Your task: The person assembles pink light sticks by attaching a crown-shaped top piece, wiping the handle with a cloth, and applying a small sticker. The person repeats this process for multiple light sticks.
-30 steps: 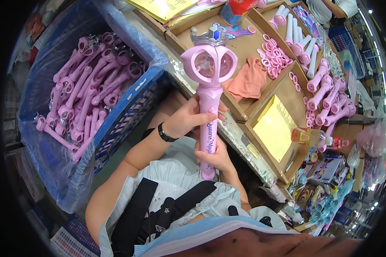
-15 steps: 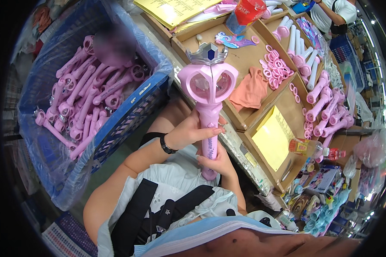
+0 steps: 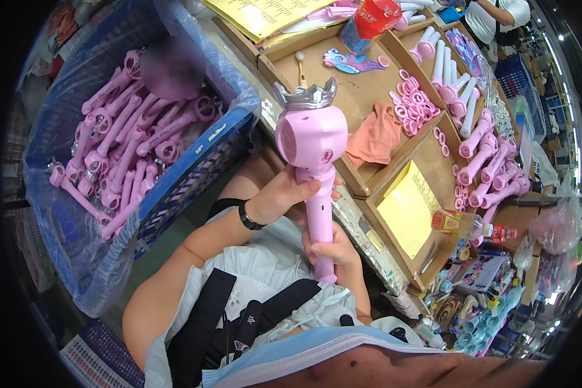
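Note:
A pink toy wand [image 3: 312, 139] with a silver crown on its round head stands upright over my lap. My left hand [image 3: 282, 198] is wrapped round the top of its handle, just under the head. Lower down the handle, the fingers of my right hand [image 3: 338, 248] close round it near its bottom end. The side turned toward me is smooth, with a small dark slot on the handle and a little round spot on the head. Part of each hand's fingers is hidden behind the handle.
A blue crate [image 3: 194, 158] lined with clear plastic holds many similar pink wands at the left. To the right stands a divided cardboard tray [image 3: 368, 189] with pink rings [image 3: 415, 107], an orange cloth [image 3: 376, 136], yellow paper [image 3: 407, 208] and a bottle [image 3: 456, 222].
The wand has turned about its long axis: its window openings and printed handle side faced me before, and now a smooth side does. Both hands keep hold of it.

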